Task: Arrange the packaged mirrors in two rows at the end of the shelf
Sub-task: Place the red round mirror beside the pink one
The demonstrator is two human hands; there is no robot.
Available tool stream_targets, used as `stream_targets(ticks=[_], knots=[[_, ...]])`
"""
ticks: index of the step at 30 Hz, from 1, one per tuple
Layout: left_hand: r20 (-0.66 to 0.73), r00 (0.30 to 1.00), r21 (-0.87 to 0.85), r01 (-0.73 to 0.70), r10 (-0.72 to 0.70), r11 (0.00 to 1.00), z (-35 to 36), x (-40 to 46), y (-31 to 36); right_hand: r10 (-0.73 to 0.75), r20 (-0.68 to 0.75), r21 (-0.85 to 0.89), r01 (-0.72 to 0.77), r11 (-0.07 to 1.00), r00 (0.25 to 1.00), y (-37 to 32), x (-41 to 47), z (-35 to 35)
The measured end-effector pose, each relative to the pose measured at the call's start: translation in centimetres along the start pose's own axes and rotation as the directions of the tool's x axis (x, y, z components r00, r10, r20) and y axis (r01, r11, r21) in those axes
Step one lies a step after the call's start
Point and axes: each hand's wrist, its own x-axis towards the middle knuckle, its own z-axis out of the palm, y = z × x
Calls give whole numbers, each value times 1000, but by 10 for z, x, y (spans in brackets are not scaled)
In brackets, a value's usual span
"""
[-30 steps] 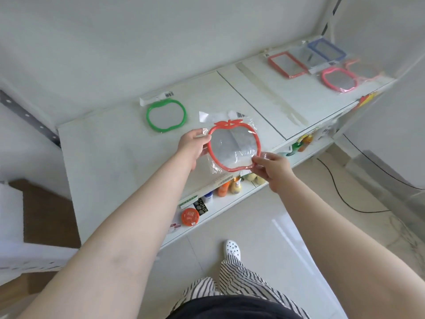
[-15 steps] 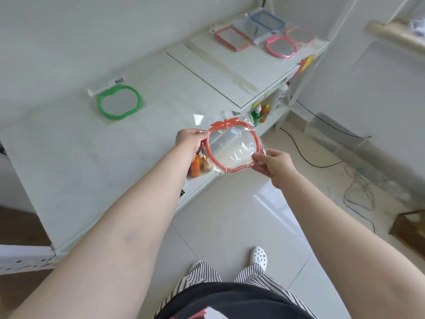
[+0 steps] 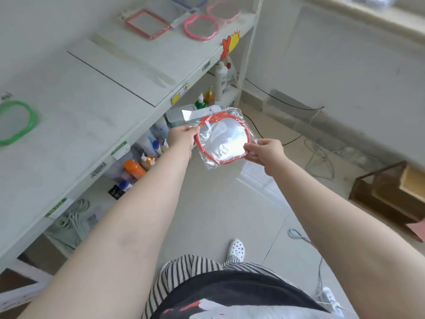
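Held off the shelf [image 3: 96, 72] over the floor, red apple mirror [image 3: 222, 139] pinched at opposite rims by left hand [image 3: 181, 137] and right hand [image 3: 266, 151]; likely light, stiff, fragile, with slippery wrapper.

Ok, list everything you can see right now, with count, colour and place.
red mirror: 1, apple-shaped, bagged, held over the floor
green mirror: 1, top shelf, left
end mirrors: 4, red square, blue, two pink, far end of top shelf
shelf: 1, white
bottles: several, mixed colours, lower shelf
cables: grey and black, floor
crate: 1, brown wood, right floor
left hand: grips mirror's left edge
right hand: grips mirror's right edge
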Motion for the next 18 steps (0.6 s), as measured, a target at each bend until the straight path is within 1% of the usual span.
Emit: stream_targets(ticks=[3, 8, 13, 18], knots=[[-25, 1000, 24, -2, 3, 1000, 29, 0, 12, 9, 7, 2, -9, 1000, 1000, -12, 20, -22], [-66, 998, 58, -13, 16, 998, 54, 13, 33, 26, 27, 19, -26, 999, 999, -31, 51, -34], [-58, 998, 58, -15, 19, 998, 79, 50, 57, 3, 38, -11, -2, 1000, 999, -55, 94, -35], [-56, 998, 44, -15, 17, 999, 109, 101, 93, -33, 33, -31, 34, 999, 999, -94, 149, -30]])
